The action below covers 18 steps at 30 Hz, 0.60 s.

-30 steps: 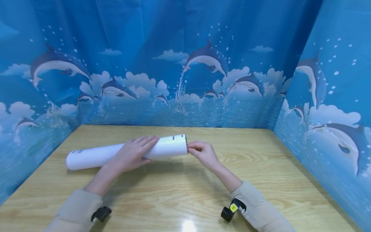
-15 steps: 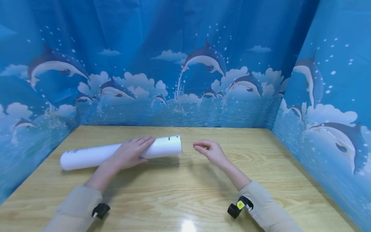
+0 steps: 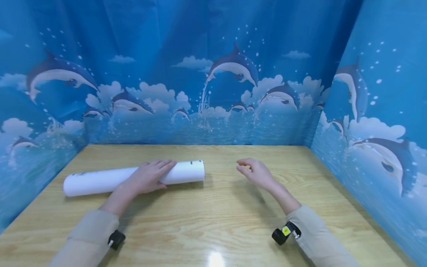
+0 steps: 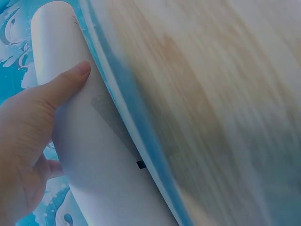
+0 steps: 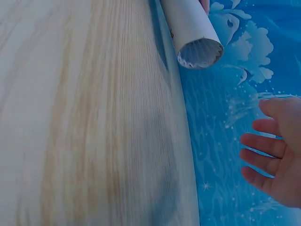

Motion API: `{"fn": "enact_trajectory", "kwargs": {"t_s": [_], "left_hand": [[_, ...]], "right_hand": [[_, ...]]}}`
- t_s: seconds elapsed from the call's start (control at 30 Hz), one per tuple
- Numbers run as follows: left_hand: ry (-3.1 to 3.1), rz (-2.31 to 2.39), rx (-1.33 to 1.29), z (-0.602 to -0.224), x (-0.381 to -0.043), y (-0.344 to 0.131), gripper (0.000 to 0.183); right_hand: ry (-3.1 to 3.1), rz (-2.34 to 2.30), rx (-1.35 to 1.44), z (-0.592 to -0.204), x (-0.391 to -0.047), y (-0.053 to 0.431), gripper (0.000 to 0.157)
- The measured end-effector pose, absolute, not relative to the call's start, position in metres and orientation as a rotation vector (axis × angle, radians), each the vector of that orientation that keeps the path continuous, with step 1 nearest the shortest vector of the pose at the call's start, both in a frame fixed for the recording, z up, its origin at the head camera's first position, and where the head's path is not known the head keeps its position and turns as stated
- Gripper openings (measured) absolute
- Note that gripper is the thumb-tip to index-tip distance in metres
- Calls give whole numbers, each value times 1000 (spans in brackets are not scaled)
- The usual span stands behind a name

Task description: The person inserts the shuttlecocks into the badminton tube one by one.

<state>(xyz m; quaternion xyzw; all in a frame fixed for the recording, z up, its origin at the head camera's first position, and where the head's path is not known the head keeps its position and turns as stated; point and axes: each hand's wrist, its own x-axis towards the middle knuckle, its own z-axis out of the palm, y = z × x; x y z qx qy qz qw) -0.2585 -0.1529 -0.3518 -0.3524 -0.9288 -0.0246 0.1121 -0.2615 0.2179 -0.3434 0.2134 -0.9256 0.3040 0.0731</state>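
Note:
A long white tube (image 3: 101, 181) lies across the left half of the table, marked with small dark print near both ends. My left hand (image 3: 148, 177) grips it from above, a little right of its middle, fingers over the far side and thumb on the near side. In the left wrist view the thumb (image 4: 75, 77) presses along the tube's white wall (image 4: 101, 155). The right wrist view looks into the tube's open end (image 5: 201, 52), which has a translucent, creased lining. Apart from the tube, to its right, my right hand (image 3: 257, 173) hovers with relaxed, slightly bent fingers, holding nothing.
The wood-grain table (image 3: 213, 218) spreads under both hands. A blue curtain with dolphins (image 3: 207, 126) stands along its back edge, and more of it runs down the left and right sides. Small black cameras (image 3: 116, 239) sit at both wrists.
My right hand has drawn away to the right from the tube's open end, and its fingers have loosened. The raised right end of the tube has come down slightly, still under my left hand.

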Motion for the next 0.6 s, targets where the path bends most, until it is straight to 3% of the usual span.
{"fn": "enact_trajectory", "kwargs": {"t_s": [0.3, 0.6], "left_hand": [[-2806, -58, -1062, -355, -264, -158, 85], [-2860, -147, -913, -343, -258, -174, 78]], "right_hand": [[-2825, 608, 683, -341, -267, 229, 38], [-2876, 491, 698, -335, -282, 225, 41]]}}
